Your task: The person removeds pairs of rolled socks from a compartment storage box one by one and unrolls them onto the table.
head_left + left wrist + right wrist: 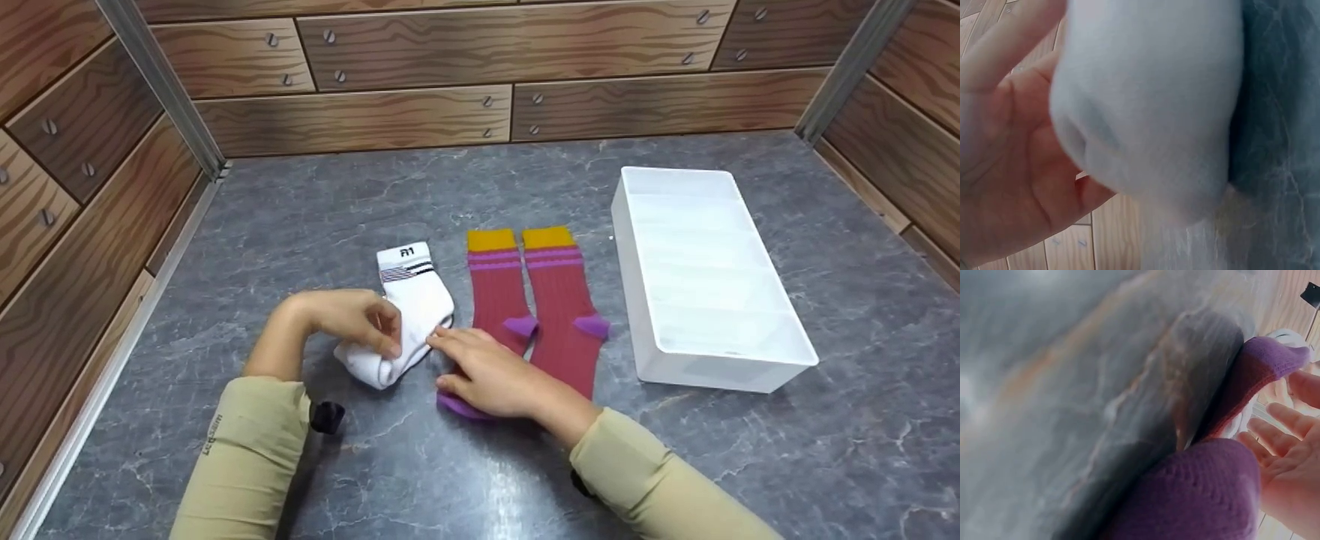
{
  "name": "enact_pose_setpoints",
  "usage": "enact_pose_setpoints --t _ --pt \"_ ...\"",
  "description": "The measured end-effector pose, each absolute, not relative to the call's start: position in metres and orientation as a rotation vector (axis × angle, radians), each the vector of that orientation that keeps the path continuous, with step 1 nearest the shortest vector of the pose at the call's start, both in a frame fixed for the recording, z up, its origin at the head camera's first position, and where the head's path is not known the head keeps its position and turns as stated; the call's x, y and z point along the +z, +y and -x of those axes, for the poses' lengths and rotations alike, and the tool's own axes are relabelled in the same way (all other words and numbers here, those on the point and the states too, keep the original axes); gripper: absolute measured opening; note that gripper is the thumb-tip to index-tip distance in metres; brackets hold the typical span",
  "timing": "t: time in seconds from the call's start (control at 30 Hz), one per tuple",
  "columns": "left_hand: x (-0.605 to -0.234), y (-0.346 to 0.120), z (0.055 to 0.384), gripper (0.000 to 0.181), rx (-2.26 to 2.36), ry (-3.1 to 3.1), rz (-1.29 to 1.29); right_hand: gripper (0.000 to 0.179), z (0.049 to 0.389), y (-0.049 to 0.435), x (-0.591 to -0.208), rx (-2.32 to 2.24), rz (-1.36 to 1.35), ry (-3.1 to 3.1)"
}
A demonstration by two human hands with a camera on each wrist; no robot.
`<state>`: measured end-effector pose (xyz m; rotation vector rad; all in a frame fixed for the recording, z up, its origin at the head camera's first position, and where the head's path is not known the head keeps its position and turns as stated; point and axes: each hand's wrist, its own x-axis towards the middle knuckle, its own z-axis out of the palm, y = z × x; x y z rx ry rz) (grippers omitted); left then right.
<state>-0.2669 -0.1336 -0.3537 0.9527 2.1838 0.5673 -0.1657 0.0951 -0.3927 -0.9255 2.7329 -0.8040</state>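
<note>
A white sock (420,300) with dark stripes and lettering on its cuff lies on the table, its toe end bunched and folded. At that lower end my left hand (356,322) pinches the fabric between thumb and curled fingers. The left wrist view has the white fabric (1151,101) large in front of the palm. My right hand (491,371) stretches its fingers over the red sock on the left (495,292), fingertips right at the white sock's edge. Beside it lies a matching red sock (559,300), with purple heel and mustard cuff. The right wrist view catches a purple toe (1196,489).
A white divided plastic box (637,300) stands on the right of the grey marbled table (315,202). Wood-patterned walls (420,112) close off the back and both sides, with metal posts at the corners.
</note>
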Motion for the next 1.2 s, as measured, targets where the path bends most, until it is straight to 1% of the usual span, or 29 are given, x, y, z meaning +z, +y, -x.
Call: enact_pose_setpoints --t 0.17,0.27,0.47,0.63,0.7,0.93,1.07,1.2 --pt "-0.361 -0.127 0.269 0.014 0.586 2.346 -0.979 0.052 0.166 0.094 -0.394 -0.803 0.957 2.734" --pt "-0.366 -0.123 0.271 0.017 0.607 2.474 -1.001 0.051 0.166 0.093 -0.395 -0.808 0.985 2.723" --pt "-0.372 -0.118 0.269 0.036 0.562 2.575 -1.029 0.050 0.167 0.092 -0.394 -0.818 1.036 2.675" --pt "-0.376 -0.113 0.271 0.060 0.570 2.595 -1.040 0.051 0.169 0.090 -0.395 -0.808 1.047 2.661" --pt "-0.378 -0.111 0.274 0.064 0.573 2.601 -1.058 0.051 0.169 0.089 -0.396 -0.800 1.049 2.656" --pt "-0.380 -0.104 0.277 0.052 0.589 2.633 -1.144 0.053 0.169 0.080 -0.397 -0.755 1.100 2.620" --pt "-0.375 -0.110 0.265 0.053 0.605 2.660 -1.081 0.057 0.167 0.075 -0.393 -0.718 1.136 2.613" --pt "-0.370 -0.123 0.251 0.057 0.583 2.713 -0.962 0.056 0.164 0.071 -0.392 -0.641 1.177 2.618"
